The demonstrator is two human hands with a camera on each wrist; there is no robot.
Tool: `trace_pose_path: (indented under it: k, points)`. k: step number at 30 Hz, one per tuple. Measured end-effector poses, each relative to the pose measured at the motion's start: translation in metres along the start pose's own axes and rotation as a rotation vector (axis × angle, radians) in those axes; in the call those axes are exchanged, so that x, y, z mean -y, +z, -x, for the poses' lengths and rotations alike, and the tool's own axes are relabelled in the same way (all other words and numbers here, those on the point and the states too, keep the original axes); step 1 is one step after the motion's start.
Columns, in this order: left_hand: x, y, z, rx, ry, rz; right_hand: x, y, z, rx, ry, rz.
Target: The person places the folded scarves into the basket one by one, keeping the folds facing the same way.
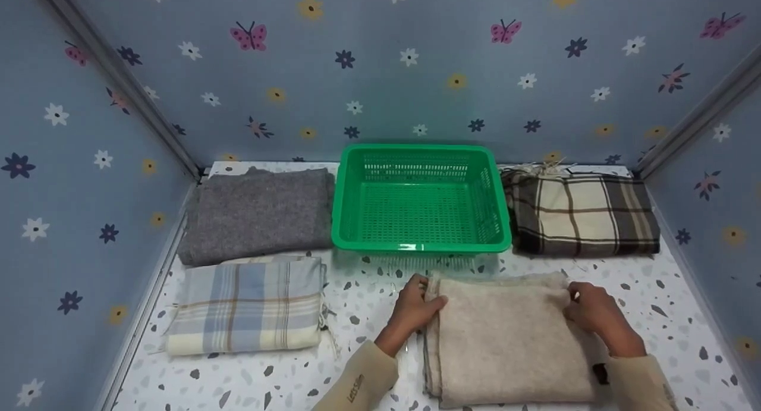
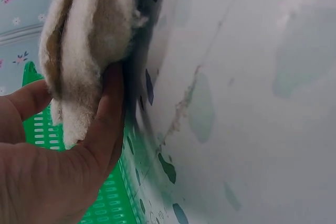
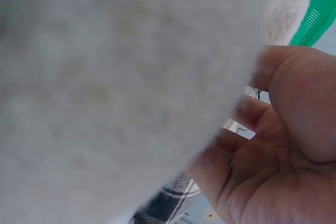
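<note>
So there's a folded beige cloth (image 1: 511, 339) at the near right of the worktop (image 1: 297, 381), and both hands are on it. The left hand (image 1: 414, 307) has the left edge pinched close to the far corner, thumb on top, other fingers tucked underneath. The right hand (image 1: 600, 313) has its fingers curled round the far right corner. Just beyond sits a green basket (image 1: 421, 247), with a folded grey cloth (image 1: 261, 215) to its left and a brown-and-cream plaid cloth (image 1: 585, 215) to its right. A blue-and-cream plaid cloth (image 1: 250, 304) lies near left.
</note>
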State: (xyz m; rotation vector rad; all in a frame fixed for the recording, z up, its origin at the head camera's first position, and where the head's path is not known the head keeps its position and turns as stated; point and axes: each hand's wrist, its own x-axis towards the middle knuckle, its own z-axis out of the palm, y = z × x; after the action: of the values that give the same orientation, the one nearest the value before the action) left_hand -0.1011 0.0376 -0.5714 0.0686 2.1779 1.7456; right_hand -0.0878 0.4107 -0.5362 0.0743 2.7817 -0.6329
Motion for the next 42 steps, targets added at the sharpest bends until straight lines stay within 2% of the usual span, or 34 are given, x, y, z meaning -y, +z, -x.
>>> trace_pose_path:
  k: [6, 17, 29, 37, 42]
  points:
    - [0.001, -0.002, 0.001, -0.021, 0.011, 0.004, 0.007, 0.005, 0.001, -0.005, -0.022, -0.03]
    - [0.002, -0.005, 0.001, -0.038, -0.004, -0.05, 0.017, 0.009, 0.002, 0.026, -0.051, -0.026]
    - [0.006, -0.011, 0.004, -0.087, 0.003, -0.15, 0.009, 0.004, 0.004, 0.048, -0.066, -0.092]
    - [0.004, -0.019, 0.007, -0.093, 0.032, -0.174, 0.0, -0.004, 0.006, 0.153, -0.063, -0.215]
    - [0.004, -0.023, 0.008, -0.091, 0.051, -0.178, 0.001, -0.007, 0.002, 0.112, -0.078, -0.182]
